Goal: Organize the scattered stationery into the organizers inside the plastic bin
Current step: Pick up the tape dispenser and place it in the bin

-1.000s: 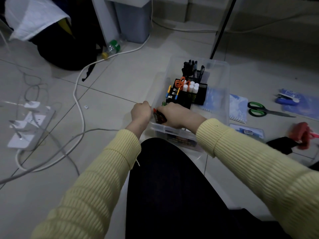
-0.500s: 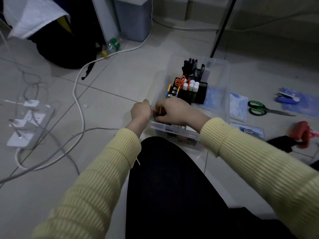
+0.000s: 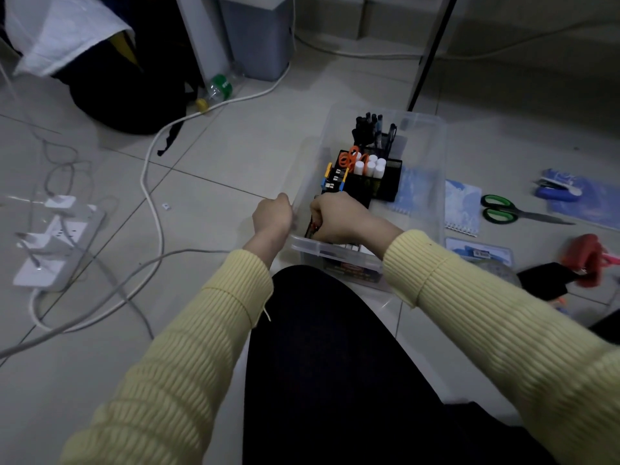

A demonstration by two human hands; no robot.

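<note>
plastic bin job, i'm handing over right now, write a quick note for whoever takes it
Left hand: grips the plastic bin at its left rim.
Right hand: inside the bin's near end, fingers curled on a small dark-red item; I cannot tell what it is.
Done: pens, orange scissors and white-capped tubes stand in the black organizers.
Left: green scissors, blue stapler, notebook and a red tool lie on the floor right of the bin.
</note>
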